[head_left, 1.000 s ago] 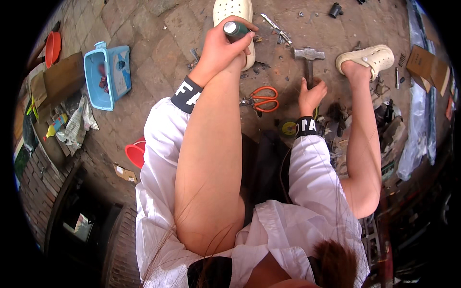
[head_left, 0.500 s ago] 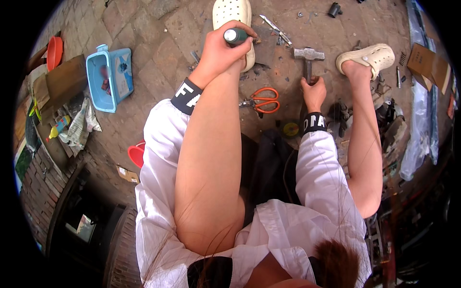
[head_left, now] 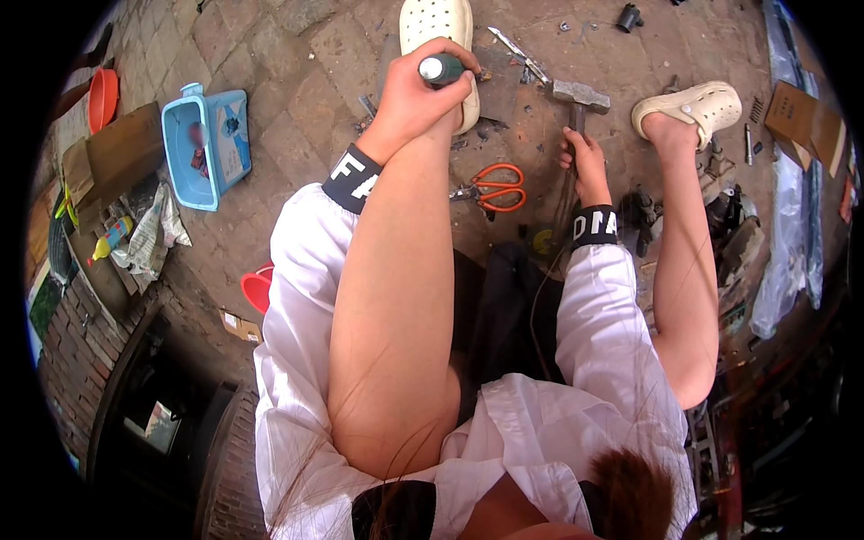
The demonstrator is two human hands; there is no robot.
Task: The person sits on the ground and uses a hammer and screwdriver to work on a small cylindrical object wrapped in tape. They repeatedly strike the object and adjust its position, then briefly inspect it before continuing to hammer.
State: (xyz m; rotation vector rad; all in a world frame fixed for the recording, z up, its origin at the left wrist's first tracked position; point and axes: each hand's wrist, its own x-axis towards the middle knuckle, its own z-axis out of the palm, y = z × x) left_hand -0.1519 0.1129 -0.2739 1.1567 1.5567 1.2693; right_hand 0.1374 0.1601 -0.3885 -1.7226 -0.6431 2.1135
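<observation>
My left hand (head_left: 416,101) is wrapped round a dark green tool handle (head_left: 441,70) with a pale round end facing up. The tool's lower end is hidden behind my hand, beside my cream clog (head_left: 436,25). My right hand (head_left: 587,164) grips the handle of a steel hammer (head_left: 580,95), whose head is out beyond my fingers. Between my legs lie shears with orange handles (head_left: 498,188). A narrow silvery strip (head_left: 519,56) rests on the ground near the hammer head.
Dark scraps and bits litter the brick ground (head_left: 342,49). At left stand a blue plastic basket (head_left: 216,148) and a red basin (head_left: 103,101). A cardboard box (head_left: 804,126) and clear plastic sheeting (head_left: 783,270) lie at right. A black cylindrical part (head_left: 628,18) is at the far side.
The hammer has turned slightly, its head now tilted and a little farther off. My right hand's fingers have shifted on its handle. My left hand and the green handle stay put.
</observation>
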